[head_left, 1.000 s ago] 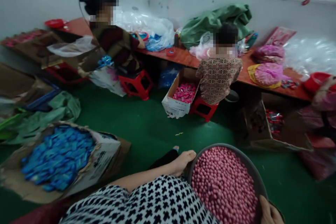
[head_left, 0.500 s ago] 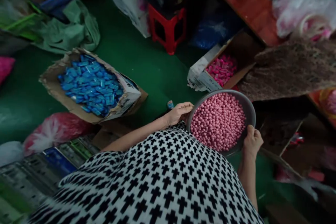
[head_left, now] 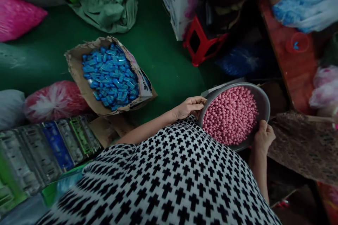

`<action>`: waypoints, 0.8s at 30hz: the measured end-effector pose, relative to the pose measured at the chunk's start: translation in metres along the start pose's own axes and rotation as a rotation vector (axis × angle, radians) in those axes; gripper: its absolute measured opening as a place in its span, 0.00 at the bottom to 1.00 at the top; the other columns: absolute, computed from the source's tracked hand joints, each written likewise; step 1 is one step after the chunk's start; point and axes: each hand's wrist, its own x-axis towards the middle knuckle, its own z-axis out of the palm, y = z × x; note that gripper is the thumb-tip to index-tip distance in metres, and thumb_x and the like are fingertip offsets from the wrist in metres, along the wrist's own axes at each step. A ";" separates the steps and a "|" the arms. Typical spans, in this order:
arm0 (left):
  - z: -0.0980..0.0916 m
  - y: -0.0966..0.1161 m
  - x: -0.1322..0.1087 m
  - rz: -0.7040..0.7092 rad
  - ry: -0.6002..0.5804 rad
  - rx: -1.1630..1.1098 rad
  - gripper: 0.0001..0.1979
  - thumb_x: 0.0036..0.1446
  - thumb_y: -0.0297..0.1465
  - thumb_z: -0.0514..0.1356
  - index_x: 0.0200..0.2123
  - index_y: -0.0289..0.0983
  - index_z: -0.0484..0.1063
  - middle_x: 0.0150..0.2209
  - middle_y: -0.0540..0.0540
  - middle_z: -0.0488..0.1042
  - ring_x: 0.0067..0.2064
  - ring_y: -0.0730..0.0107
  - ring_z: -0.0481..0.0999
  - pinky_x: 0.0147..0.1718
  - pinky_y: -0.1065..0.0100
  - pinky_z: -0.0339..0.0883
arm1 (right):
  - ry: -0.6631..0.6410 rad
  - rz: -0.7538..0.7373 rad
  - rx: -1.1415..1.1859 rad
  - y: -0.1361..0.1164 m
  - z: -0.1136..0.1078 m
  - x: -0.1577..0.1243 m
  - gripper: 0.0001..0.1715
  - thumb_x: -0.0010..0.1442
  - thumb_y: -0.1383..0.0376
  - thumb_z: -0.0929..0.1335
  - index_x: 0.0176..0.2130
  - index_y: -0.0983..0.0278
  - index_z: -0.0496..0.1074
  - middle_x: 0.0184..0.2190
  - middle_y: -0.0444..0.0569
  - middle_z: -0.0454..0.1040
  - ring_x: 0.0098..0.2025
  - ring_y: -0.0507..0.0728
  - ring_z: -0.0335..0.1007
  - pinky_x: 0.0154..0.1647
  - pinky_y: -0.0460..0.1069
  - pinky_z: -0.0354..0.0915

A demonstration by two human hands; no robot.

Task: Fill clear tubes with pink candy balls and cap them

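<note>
I hold a round grey basin [head_left: 264,100] heaped with small pink balls [head_left: 231,116] in front of my black-and-white patterned top. My left hand [head_left: 188,106] is closed on the basin's left rim. My right hand [head_left: 264,136] grips the rim at the lower right, fingers curled under it. The basin is carried above the green floor [head_left: 163,59], next to a red-brown table [head_left: 295,66].
An open cardboard box of blue wrapped pieces [head_left: 111,74] sits on the floor to my left. A red stool [head_left: 202,44] with a seated person, a white box [head_left: 179,3], pink and red bags [head_left: 52,100], a green cloth [head_left: 111,5] and stacked packets [head_left: 44,147] surround me.
My view has swung down and to the left from the room to the floor. The basin stays in both hands; the blue box now lies nearer the centre.
</note>
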 end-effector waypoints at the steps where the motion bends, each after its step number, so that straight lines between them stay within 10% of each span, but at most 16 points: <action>1: -0.004 0.009 0.011 0.028 0.018 -0.007 0.16 0.50 0.37 0.63 0.41 0.35 0.69 0.30 0.49 0.72 0.26 0.74 0.73 0.25 0.71 0.68 | 0.013 -0.013 0.006 -0.013 0.006 0.019 0.25 0.56 0.45 0.61 0.25 0.64 0.62 0.21 0.41 0.55 0.26 0.51 0.49 0.26 0.49 0.50; 11: -0.053 0.087 0.066 0.224 0.430 -0.153 0.20 0.45 0.46 0.65 0.33 0.36 0.68 0.23 0.52 0.66 0.20 0.77 0.65 0.18 0.73 0.60 | -0.276 -0.234 0.052 -0.177 0.105 0.166 0.33 0.48 0.37 0.61 0.25 0.64 0.66 0.21 0.45 0.66 0.28 0.55 0.58 0.31 0.50 0.56; 17: -0.117 0.151 0.073 0.293 0.644 -0.273 0.23 0.44 0.49 0.65 0.28 0.36 0.63 0.22 0.55 0.61 0.20 0.80 0.59 0.18 0.76 0.52 | -0.428 -0.351 0.123 -0.289 0.200 0.194 0.35 0.47 0.35 0.61 0.26 0.64 0.67 0.21 0.45 0.66 0.27 0.54 0.59 0.31 0.49 0.57; 24: -0.225 0.279 0.063 0.282 0.799 -0.209 0.25 0.43 0.51 0.65 0.28 0.37 0.62 0.26 0.54 0.63 0.26 0.77 0.60 0.23 0.76 0.53 | -0.470 -0.391 0.175 -0.439 0.301 0.189 0.34 0.48 0.36 0.62 0.25 0.63 0.67 0.22 0.47 0.69 0.28 0.56 0.62 0.31 0.49 0.59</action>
